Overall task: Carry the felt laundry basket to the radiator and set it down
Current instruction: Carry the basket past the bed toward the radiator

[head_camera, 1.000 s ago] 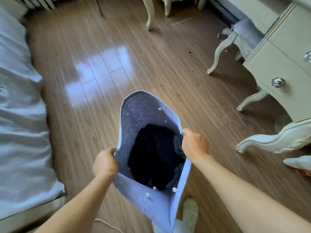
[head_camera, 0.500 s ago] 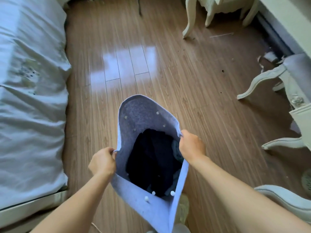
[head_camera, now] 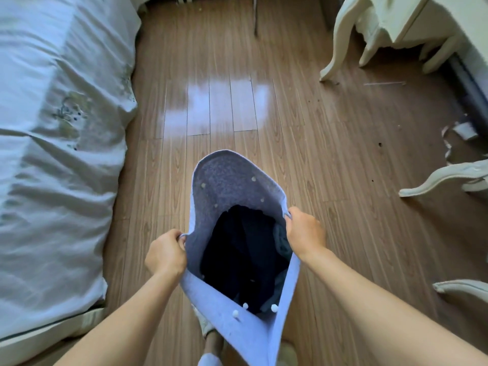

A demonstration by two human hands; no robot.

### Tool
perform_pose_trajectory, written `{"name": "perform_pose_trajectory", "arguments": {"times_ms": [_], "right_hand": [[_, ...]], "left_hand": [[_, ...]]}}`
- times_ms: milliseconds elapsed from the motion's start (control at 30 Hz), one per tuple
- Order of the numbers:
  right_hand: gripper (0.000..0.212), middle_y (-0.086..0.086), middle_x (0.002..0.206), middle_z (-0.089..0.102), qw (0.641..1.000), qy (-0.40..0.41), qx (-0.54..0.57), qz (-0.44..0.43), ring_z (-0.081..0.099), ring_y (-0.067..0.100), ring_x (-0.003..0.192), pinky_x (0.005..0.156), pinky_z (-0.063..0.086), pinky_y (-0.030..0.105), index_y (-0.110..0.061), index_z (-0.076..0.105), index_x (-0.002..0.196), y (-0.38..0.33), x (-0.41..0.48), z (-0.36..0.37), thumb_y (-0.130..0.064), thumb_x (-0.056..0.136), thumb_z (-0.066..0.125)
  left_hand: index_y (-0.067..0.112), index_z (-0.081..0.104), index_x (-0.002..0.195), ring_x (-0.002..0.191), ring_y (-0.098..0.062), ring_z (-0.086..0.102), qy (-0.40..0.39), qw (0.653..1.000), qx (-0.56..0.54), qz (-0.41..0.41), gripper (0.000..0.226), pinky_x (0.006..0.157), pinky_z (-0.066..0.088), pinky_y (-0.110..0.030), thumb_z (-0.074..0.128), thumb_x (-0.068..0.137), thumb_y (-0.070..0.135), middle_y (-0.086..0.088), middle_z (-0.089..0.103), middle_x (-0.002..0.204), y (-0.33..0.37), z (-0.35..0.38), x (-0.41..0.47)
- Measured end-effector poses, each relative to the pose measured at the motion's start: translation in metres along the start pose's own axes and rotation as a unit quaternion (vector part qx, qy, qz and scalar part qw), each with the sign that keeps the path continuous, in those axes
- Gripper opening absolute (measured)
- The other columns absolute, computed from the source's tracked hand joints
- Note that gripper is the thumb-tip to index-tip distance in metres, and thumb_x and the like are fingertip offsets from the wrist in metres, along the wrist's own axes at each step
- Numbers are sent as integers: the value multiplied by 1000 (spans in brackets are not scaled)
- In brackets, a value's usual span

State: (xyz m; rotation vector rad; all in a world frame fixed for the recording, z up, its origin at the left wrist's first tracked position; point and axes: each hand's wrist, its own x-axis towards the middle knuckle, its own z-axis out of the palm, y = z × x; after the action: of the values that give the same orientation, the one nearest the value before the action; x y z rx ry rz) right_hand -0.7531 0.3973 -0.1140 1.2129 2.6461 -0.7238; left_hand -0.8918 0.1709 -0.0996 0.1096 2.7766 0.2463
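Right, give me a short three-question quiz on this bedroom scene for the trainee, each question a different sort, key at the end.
1. True or false: the felt laundry basket is empty.
2. Multiple choice: how is the basket held? A) left hand only B) right hand only C) both hands on opposite sides of its rim D) it stands on the floor unheld
3. Fill in: the bed lies on the person's ____ side.

Key
1. False: dark clothes lie inside it.
2. C: the left hand and the right hand each grip one side of the rim.
3. Left; the wooden floor runs ahead, with white furniture legs on the right.
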Motion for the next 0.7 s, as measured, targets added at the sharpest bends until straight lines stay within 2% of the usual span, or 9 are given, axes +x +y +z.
{"name": "perform_pose_trajectory", "arguments": {"times_ms": [167,400,600,700], "right_hand": [[21,16,87,68,1000,13,0,11,59,36,76,56,29,32,-11,51,85,-25,41,-3,-24,97,40],[21,15,82,68,999,23,-1,36,40,27,61,53,27,31,-15,43,78,-77,97,-5,-25,97,40],[23,13,79,65,998,19,2,54,42,28,61,52,26,31,-17,38,75,-123,146,-3,-24,97,40],[22,11,75,61,998,25,10,53,47,29,63,50,25,30,-13,45,78,-143,168,-1,-24,97,40]], "left_hand": [[17,70,93,93,-34,64,-1,1000,-13,12,25,65,39,-30,47,94,28,-12,71,97,12,-17,49],[21,71,98,97,-32,64,-21,999,-38,8,25,67,41,-30,48,94,28,-9,72,100,23,-47,125],[19,71,98,95,-31,64,-34,998,-47,14,26,69,43,-31,48,94,27,-8,73,100,26,-74,188],[17,72,100,98,-32,64,-31,998,-52,21,26,73,45,-33,48,94,26,-10,72,103,26,-84,216]]}}
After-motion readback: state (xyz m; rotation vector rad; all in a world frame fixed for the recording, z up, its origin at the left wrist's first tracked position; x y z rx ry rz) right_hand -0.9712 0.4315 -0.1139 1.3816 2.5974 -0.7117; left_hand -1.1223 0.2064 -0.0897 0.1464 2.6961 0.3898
